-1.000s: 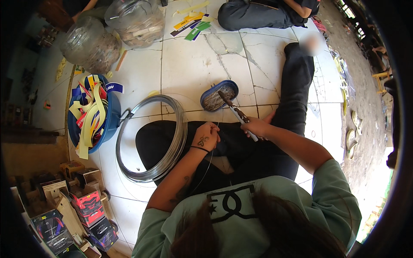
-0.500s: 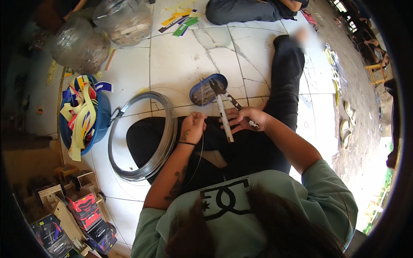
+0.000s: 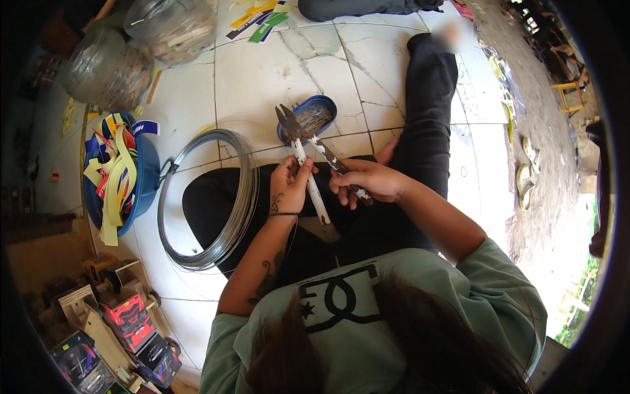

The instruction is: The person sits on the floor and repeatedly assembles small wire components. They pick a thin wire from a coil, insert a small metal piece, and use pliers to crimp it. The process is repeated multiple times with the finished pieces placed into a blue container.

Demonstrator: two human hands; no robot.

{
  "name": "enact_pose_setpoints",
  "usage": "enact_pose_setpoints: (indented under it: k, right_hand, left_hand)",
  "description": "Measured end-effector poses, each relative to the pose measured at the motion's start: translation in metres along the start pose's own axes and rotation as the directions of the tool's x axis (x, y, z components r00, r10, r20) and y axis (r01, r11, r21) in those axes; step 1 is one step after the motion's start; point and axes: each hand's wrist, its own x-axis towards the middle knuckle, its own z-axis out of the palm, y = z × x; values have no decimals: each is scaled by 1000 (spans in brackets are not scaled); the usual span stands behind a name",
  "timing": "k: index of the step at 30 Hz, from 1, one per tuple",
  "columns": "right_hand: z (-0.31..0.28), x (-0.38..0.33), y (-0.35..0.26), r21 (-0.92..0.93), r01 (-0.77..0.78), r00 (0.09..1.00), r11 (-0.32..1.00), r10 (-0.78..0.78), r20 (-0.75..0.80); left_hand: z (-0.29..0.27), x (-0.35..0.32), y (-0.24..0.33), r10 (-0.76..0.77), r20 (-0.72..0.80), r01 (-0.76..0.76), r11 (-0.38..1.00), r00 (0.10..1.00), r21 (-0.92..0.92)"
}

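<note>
Long-handled pliers (image 3: 298, 136), dark at the head with worn white paint on the handles, slant over my lap with jaws apart. My right hand (image 3: 367, 182) grips their right handle. Against the other handle, my left hand (image 3: 291, 184) has its fingers curled and thumb pressed; a thin wire strand shows below that wrist, but whether the fingers also hold it is hidden. Just beyond the hands lies a small blue oval tray (image 3: 331, 102) with thin short pieces in it, partly behind the pliers' head. A coil of grey wire (image 3: 246, 209) leans on my left thigh.
Left of the coil stands a blue tub (image 3: 146, 192) full of coloured strips. Two large clear containers (image 3: 108, 72) are at the far left. Boxes (image 3: 128, 320) on a wooden rack sit near left. Another person's dark-clothed leg (image 3: 367, 8) is at the far edge.
The pliers have shifted left and their jaws have parted from the tray's edge. My left hand has come to their white handle. My right hand has moved slightly left. The whole view has shifted a little.
</note>
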Motion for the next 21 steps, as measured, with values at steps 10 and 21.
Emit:
enact_pose_setpoints:
  k: [10, 21]
  right_hand:
    - [-2, -33, 5, 33, -29, 999, 999, 27, 42]
    - [2, -46, 7, 239, 55, 998, 969, -50, -24]
  left_hand:
    - [-7, -1, 12, -32, -1, 31, 989, 999, -145]
    - [-18, 4, 4, -44, 0, 43, 962, 999, -271]
